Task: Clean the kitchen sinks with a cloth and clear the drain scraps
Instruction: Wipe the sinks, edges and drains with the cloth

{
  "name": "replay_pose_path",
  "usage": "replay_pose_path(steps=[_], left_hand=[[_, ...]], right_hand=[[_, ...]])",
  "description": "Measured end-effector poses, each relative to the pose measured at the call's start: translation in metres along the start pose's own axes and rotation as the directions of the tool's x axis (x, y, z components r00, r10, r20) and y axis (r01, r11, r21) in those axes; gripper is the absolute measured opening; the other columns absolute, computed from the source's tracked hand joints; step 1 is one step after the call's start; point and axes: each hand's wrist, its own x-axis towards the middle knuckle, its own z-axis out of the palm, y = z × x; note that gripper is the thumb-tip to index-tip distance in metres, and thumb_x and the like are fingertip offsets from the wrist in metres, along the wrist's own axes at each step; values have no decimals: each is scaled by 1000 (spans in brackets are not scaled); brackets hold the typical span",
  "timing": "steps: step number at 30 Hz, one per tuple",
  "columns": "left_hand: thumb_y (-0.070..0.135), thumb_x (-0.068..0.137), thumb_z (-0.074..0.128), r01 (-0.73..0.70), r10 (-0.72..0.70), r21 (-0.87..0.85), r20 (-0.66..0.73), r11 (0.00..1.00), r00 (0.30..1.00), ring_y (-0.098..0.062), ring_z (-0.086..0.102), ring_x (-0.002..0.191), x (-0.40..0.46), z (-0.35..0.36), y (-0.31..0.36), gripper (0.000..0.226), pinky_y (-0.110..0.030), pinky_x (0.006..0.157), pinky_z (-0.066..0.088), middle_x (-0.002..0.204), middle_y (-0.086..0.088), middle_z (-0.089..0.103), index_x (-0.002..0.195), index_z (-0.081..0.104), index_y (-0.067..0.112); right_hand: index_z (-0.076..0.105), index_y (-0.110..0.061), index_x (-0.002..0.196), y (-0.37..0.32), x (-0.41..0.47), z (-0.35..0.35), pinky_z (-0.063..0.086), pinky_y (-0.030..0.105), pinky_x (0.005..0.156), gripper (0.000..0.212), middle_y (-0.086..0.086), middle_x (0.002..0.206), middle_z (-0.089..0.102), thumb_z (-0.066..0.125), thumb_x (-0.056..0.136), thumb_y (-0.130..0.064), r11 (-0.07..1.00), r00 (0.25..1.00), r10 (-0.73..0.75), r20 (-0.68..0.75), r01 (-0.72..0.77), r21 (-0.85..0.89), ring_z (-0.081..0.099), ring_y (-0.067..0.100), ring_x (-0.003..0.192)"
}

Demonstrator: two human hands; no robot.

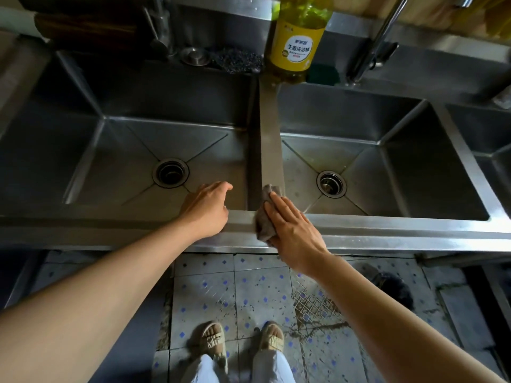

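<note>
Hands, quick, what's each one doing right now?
Left hand: open, holding nothing, resting on the sink's front rim.
Right hand: open, fingers flat, pressing the cloth onto the rim.

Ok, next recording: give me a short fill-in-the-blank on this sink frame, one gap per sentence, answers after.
1. The right hand presses a ____ flat against the divider between the two sinks.
2. The left hand rests on the front rim and holds ____.
3. The yellow detergent bottle stands at the ____ end of the divider.

Answers: cloth; nothing; back
</note>
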Motion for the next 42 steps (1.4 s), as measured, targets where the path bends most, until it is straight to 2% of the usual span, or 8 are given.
replay_pose_path(steps=[3,6,13,20,26,28,33,42], left_hand=[[9,95,46,7,-6,-19,24,1000,1000,-20,33,136,-1,1,-6,50,-35,107,32,150,1,34,142,34,20],[10,94,47,35,-35,-22,23,999,999,-19,34,135,-3,3,-11,50,-35,108,33,149,1,36,141,35,20],[10,95,48,125,-126,-8,-21,992,992,-22,38,134,-11,0,-16,49,-37,108,34,148,0,39,141,36,20],[10,96,45,129,-130,-14,-43,992,991,-23,36,135,-23,8,-1,47,-38,109,32,149,-1,37,141,36,17],[11,97,44,208,-209,-19,-85,978,974,-23,35,135,-34,7,-8,46,-40,110,33,149,-1,37,141,35,18],[11,96,44,240,-241,-21,-104,971,965,-23,36,134,-38,5,-17,46,-40,109,33,147,-2,39,141,35,19],[11,97,44,272,-276,-47,-140,961,951,-24,37,134,-47,-4,-42,45,-39,109,33,147,-3,39,141,36,20],[10,95,47,281,-284,-43,-198,959,938,-23,39,131,-67,-39,-121,46,-39,109,35,142,-3,44,139,39,19]], right_hand=[[-5,-11,151,-13,3,5,-1,39,121,75,8,157,-18,32,95,-46,996,999,6,45,-2,-89,-17,25,145],[-2,-11,151,-40,8,5,-6,37,119,74,10,157,-17,17,90,-46,999,998,-23,53,25,-32,-17,25,145],[-2,-12,152,-40,14,-7,-11,26,113,69,7,158,-16,38,98,-31,982,975,-190,116,187,31,-13,22,146],[7,-14,152,2,-16,-7,15,35,118,78,5,160,-1,54,90,-12,978,980,-190,67,195,-78,6,26,147],[52,1,132,-27,-8,9,42,48,99,78,21,139,47,77,57,-2,978,978,-201,-46,198,-72,51,40,123],[46,1,136,-41,-4,8,39,49,103,78,20,145,41,74,64,-2,972,973,-226,-45,223,-74,44,40,129],[9,-8,151,-75,8,5,9,40,118,77,11,159,1,54,89,-10,960,963,-268,17,268,-85,6,29,147],[-3,-12,151,-152,36,10,0,37,118,82,8,159,-12,53,92,-17,970,974,-219,58,224,-95,-6,26,147]])
